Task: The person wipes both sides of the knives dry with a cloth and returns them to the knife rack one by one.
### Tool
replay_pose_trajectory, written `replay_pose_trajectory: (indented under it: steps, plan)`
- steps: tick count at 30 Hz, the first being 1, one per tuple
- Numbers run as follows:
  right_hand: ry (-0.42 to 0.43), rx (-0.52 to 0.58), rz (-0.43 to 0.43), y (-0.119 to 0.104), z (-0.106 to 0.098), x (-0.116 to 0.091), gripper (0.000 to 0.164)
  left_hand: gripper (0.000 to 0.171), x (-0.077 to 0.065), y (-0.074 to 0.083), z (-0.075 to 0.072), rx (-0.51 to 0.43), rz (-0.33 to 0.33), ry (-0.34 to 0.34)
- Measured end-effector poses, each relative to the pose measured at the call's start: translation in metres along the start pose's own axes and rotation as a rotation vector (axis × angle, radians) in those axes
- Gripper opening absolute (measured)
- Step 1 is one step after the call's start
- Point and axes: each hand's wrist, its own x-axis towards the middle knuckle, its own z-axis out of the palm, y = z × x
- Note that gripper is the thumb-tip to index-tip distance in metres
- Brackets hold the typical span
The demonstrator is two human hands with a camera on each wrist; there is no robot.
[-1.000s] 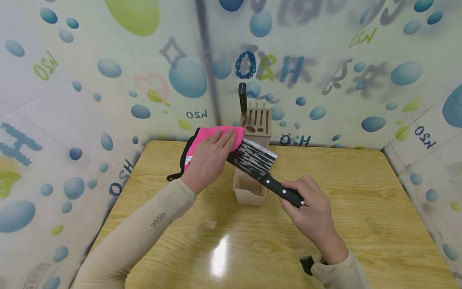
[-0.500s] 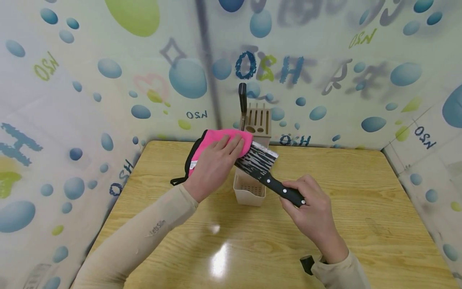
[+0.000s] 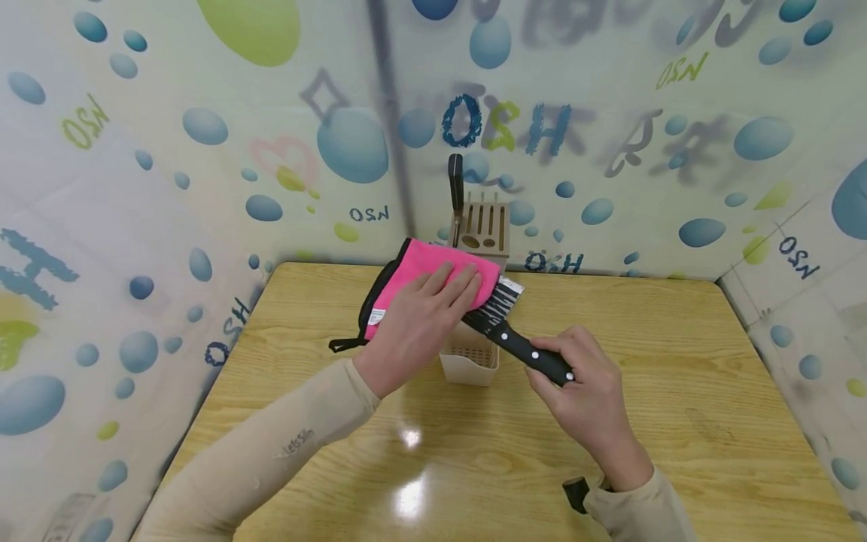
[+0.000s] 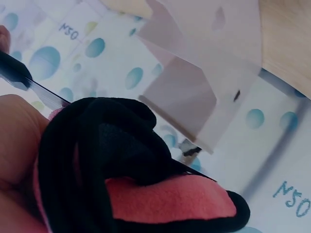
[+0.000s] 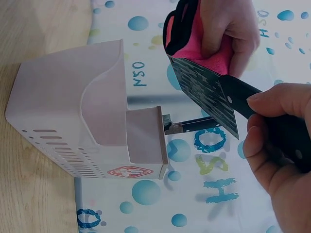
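A cleaver (image 3: 520, 346) with a black riveted handle and a dark streaked blade is held above the table, tilted. My right hand (image 3: 588, 388) grips its handle. A pink cloth (image 3: 423, 263) with black edging, a white tag and a loop covers most of the blade. My left hand (image 3: 416, 327) lies over the cloth; in the right wrist view its thumb and fingers pinch the cloth (image 5: 214, 58) about the blade (image 5: 204, 90). In the left wrist view the folded black edging hides most of the blade.
Behind the cleaver, against the wall, stands a beige knife holder (image 3: 477, 241) with slots and a lower basket (image 3: 469, 369). A black-handled knife (image 3: 456, 184) sits upright in it. The wooden table (image 3: 677, 391) reaches to patterned walls on three sides.
My left hand has slid the pink cloth rightward along the blade toward the handle, covering more of it. The right hand and cleaver have stayed nearly still.
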Motion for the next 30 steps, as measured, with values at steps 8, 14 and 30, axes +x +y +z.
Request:
replay_pose_trajectory:
  steps: [8, 14, 30]
  plan:
    - [0.025, 0.003, 0.004, 0.001, 0.003, 0.001, 0.032, 0.054, -0.001, 0.016, -0.008, 0.011, 0.021, 0.05]
    - [0.034, -0.002, 0.037, 0.001, 0.002, 0.002, 0.032, 0.054, -0.003, 0.026, -0.015, 0.007, 0.041, 0.049]
    - [0.022, -0.013, 0.087, 0.003, 0.003, 0.003, 0.031, 0.051, -0.011, 0.035, -0.016, -0.013, 0.077, 0.137]
